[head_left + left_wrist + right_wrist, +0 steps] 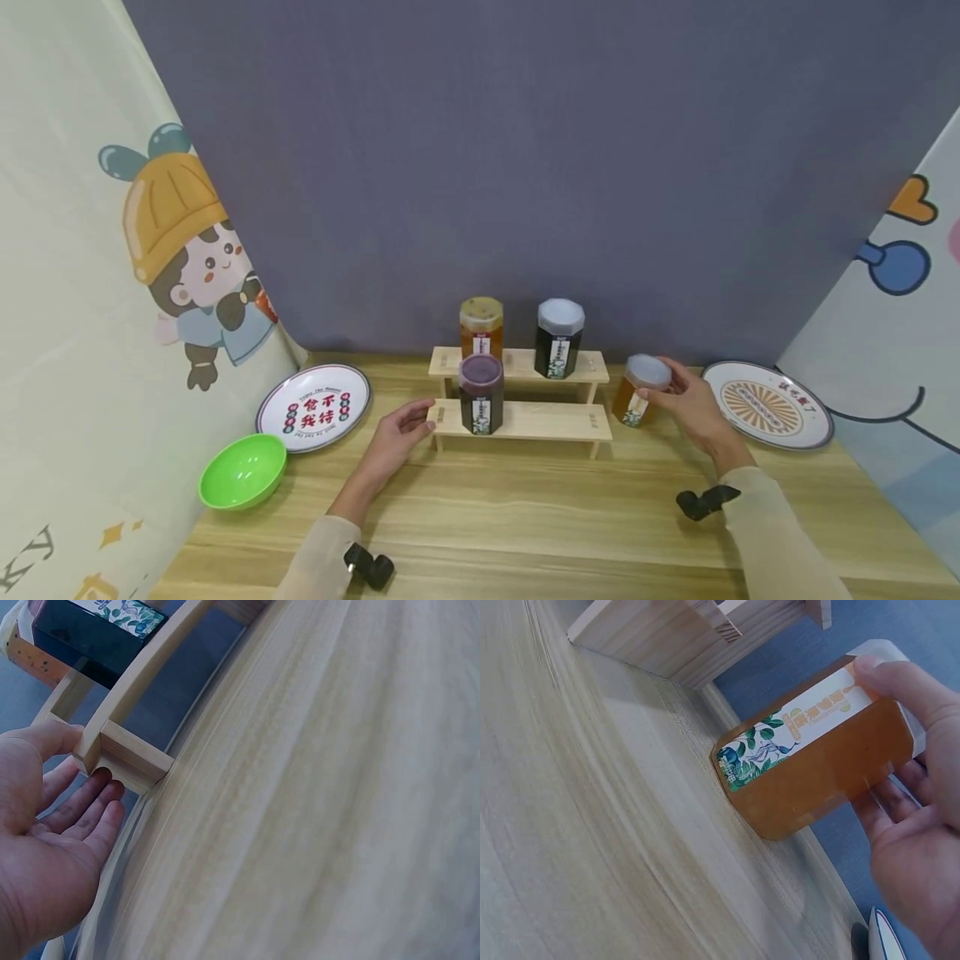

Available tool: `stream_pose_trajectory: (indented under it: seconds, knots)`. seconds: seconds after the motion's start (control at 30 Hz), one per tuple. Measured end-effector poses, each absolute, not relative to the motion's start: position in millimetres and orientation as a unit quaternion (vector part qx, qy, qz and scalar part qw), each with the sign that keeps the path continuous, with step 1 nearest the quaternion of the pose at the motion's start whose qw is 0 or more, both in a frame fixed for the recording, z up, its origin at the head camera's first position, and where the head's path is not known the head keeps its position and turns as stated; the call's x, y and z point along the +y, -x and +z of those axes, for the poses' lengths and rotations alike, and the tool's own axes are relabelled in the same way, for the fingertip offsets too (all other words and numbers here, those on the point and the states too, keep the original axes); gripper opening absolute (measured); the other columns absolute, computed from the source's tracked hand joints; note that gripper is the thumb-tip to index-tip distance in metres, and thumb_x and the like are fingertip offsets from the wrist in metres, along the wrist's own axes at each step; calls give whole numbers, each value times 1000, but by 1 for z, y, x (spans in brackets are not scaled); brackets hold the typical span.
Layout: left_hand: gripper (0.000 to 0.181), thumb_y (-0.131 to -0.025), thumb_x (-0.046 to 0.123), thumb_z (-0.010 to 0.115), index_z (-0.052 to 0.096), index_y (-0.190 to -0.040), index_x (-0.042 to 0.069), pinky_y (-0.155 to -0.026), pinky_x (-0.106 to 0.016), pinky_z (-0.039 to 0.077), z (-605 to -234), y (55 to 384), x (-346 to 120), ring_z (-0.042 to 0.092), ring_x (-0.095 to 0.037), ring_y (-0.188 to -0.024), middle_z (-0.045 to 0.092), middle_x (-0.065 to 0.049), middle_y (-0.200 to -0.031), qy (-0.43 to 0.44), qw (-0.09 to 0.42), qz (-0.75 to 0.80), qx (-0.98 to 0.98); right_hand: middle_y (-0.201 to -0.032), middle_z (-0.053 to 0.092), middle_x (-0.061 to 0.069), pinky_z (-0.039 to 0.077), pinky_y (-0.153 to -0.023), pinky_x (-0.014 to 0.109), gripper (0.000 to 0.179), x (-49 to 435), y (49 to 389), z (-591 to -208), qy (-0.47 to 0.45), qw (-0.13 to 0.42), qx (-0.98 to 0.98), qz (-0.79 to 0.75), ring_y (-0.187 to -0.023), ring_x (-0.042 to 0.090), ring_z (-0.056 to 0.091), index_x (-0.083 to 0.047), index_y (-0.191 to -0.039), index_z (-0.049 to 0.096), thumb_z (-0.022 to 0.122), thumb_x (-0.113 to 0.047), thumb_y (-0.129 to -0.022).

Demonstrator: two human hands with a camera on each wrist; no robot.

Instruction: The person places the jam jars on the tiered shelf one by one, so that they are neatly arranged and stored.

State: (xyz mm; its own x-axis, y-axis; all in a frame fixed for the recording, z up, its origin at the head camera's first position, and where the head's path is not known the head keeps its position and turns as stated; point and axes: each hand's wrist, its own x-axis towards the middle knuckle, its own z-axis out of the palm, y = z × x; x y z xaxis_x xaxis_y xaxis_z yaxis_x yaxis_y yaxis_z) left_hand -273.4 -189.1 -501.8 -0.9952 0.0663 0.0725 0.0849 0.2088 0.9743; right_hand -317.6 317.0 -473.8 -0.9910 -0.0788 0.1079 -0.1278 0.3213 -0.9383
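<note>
My right hand [693, 410] grips an amber jar [810, 746] with a white lid, thumb on the label side and fingers round the back. Its base is close over the table, just right of a two-step wooden display stand [551, 421]. At the stand's left end, my left hand [397, 437] pinches the lower step [112, 727] between thumb and fingers. A dark jar with a purple lid [482, 394] stands on that lower step. Up on the rear step are an amber jar with a yellow lid [481, 325] and a dark jar with a white lid [559, 337].
To the left lie a white plate with red lettering [348, 425] and a bright green bowl [243, 473]. Another white plate with a sunburst pattern [806, 429] is at the right, beside my right hand. A grey-blue backdrop [525, 167] rises behind the stand.
</note>
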Motion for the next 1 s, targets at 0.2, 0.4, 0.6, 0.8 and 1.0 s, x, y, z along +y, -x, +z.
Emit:
stream_pose_trajectory:
  seconds: [0.2,0.4,0.6,0.8,1.0]
  knots:
    - [44,-98,10,69,61,-141,8,-108,-33,54,-502,274,-188,60,-33,-132,63,-16,-142,48,2,-629,-776,-142,52,-2,49,-91,5,78,323,309,-473,-51,37,-815,576,-116,-12,46,-13,-160,35,76,-29,-95]
    - [44,-98,11,69,62,-141,9,-109,-33,54,-502,274,-189,60,-32,-132,64,-16,-142,47,1,-628,-776,-137,52,-9,50,-89,6,77,323,303,-468,-54,47,-816,574,-114,-13,49,-11,-158,37,77,-28,-95]
    - [44,-98,10,70,62,-141,9,-108,-31,54,-502,275,-189,61,-31,-131,64,-16,-141,48,1,-628,-776,-124,52,-26,51,-88,6,73,322,299,-460,-67,68,-812,575,-112,-13,52,-7,-156,39,76,-23,-95]
    - [44,-98,11,70,62,-141,9,-110,-36,54,-502,275,-189,61,-31,-131,64,-16,-141,47,2,-626,-779,-125,51,-24,50,-89,5,74,320,291,-447,-66,73,-816,569,-113,-14,51,-8,-157,38,76,-23,-95]
    - [44,-98,13,69,61,-141,9,-111,-39,53,-501,274,-190,60,-33,-131,63,-17,-142,51,5,-623,-780,-129,50,-21,52,-87,7,75,316,279,-430,-62,70,-822,562,-113,-13,50,-12,-158,38,77,-25,-95]
